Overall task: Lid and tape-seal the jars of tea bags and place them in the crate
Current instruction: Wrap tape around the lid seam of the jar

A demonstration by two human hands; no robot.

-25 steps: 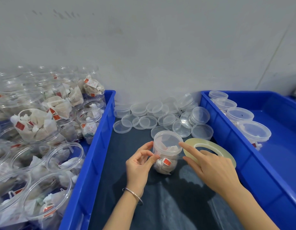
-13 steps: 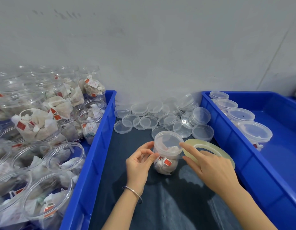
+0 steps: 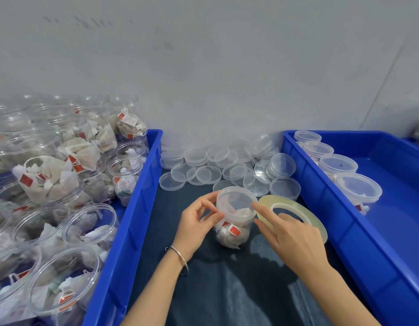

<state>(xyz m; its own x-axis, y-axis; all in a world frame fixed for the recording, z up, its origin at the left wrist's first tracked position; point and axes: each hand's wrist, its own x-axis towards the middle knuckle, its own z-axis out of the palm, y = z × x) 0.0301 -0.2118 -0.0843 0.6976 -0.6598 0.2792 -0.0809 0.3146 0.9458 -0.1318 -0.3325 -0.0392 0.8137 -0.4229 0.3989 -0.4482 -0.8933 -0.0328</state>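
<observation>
Far left: blue crate (image 3: 142, 189) heaped with open jars (image 3: 91, 227) of tea bags, no lids on, some lying tilted.

Centre, on dark-covered bench (image 3: 227, 290): loose clear lids (image 3: 208, 174) scattered near the wall, some stacked, some leaning.

Left hand (image 3: 196, 222), bracelet at wrist, pinching the side of the lid rim on the working jar (image 3: 234, 222); thumb and forefinger curled in close, narrow. Jar standing upright on bench between the two crates, lid on, tea bags with red tags showing through the lower wall.

Right hand (image 3: 290, 234) just right of jar, forefinger stretched to touch the lid edge, remaining fingers curled over the tape roll (image 3: 295, 212), holding it. Tape strand itself too thin and clear to make out; cannot tell whether a length is already on the seam.

Far right: second blue crate (image 3: 321, 203) with a row of lidded jars (image 3: 356, 189) along its near wall.

Handling, judged: jar thin clear plastic, light, smooth and likely slippery; wall probably flexes if squeezed hard. Best hold at the stiffer lid rim or neck, turning jar against the bench while tape goes round the seam. Light contents, so prone to tipping or skating under tape pull.
</observation>
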